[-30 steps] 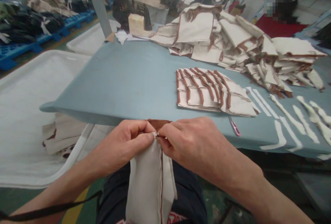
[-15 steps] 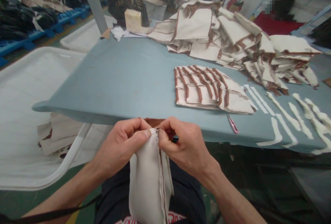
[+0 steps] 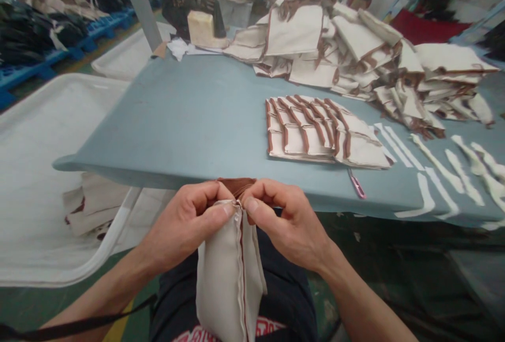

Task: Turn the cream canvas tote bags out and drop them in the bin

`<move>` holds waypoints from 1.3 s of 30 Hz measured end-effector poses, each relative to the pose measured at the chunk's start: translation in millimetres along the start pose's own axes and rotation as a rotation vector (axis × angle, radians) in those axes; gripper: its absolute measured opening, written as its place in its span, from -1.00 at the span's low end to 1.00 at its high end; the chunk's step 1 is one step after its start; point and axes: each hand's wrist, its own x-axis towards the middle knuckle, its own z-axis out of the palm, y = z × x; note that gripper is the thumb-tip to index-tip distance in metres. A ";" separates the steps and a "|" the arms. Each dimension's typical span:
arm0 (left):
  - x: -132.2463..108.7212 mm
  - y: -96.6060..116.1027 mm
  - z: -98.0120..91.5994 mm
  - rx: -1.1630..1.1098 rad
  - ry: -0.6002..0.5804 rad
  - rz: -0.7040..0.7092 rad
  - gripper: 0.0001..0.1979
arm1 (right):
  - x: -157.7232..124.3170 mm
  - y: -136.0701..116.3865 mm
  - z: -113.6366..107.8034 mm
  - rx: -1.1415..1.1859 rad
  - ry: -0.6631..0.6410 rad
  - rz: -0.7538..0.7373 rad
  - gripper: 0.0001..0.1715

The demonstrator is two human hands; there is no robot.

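Between my two hands hangs a cream fabric piece (image 3: 221, 273) with a brown-lined seam down its length and brown material at its top. My left hand (image 3: 193, 215) pinches its top edge just left of the seam, thumb on the cream side. Just right of the seam, my right hand (image 3: 282, 218) pinches the same edge, fingers curled. The fingertips nearly meet at the seam's top end. The piece hangs in front of my lap, at the near edge of the blue-covered table (image 3: 177, 116).
Overlapping cream pieces with brown edges (image 3: 315, 131) lie on the table, with a pink-handled small tool (image 3: 357, 184) beside them. Behind is a large heap of similar pieces (image 3: 295, 31). White strips (image 3: 398, 144) lie at right. A white tub (image 3: 47, 121) holding fabric pieces stands left.
My right thumb has shifted up onto the top edge near the seam. The brown material behind the fingers shows more, and the hanging piece has swung slightly, its right side opening out.
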 end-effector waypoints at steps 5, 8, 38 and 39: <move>2.1 1.6 0.1 0.068 0.029 0.037 -0.71 | 2.4 1.5 -4.1 0.012 -0.050 0.010 -0.79; 3.2 3.6 0.2 0.111 0.038 0.084 -0.72 | 5.4 3.7 -6.4 0.028 -0.091 0.014 -0.79; 7.6 -2.0 2.1 0.065 0.107 0.064 -0.66 | 12.9 7.6 -2.7 0.316 -0.239 0.224 -0.77; 7.3 -1.8 2.0 0.059 0.103 0.059 -0.66 | 13.5 7.6 -2.7 0.336 -0.243 0.232 -0.77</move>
